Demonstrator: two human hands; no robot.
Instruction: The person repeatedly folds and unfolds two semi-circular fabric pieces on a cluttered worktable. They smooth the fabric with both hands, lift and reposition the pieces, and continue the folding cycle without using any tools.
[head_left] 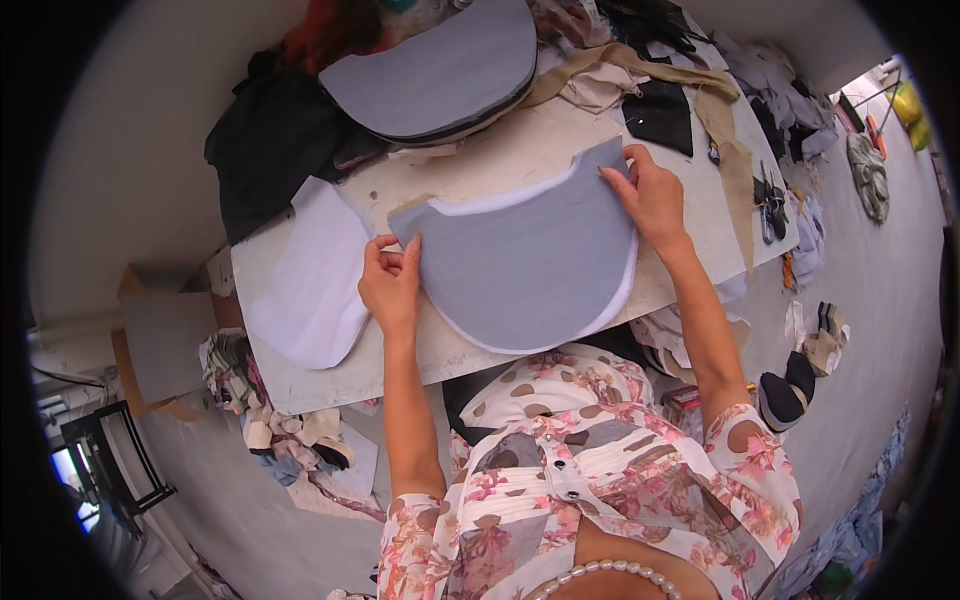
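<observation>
On the table in front of me lies a half-moon-shaped grey fabric piece (530,260), with a white piece (615,308) beneath it showing along the curved edge and the upper notch. My left hand (390,285) pinches the grey piece's left corner between thumb and fingers. At its upper right corner, my right hand (650,195) grips the piece, thumb on top. Left of my left hand lies a white curved fabric piece (312,285). Beyond the grey piece rests a stack of similar grey cut pieces (440,75).
Black fabric (275,150) is heaped at the table's far left. A beige strip (722,130) runs down the right side, near dark-handled scissors (771,208). Fabric scraps (300,430) lie on the floor at left, and a cardboard box (165,340) stands there.
</observation>
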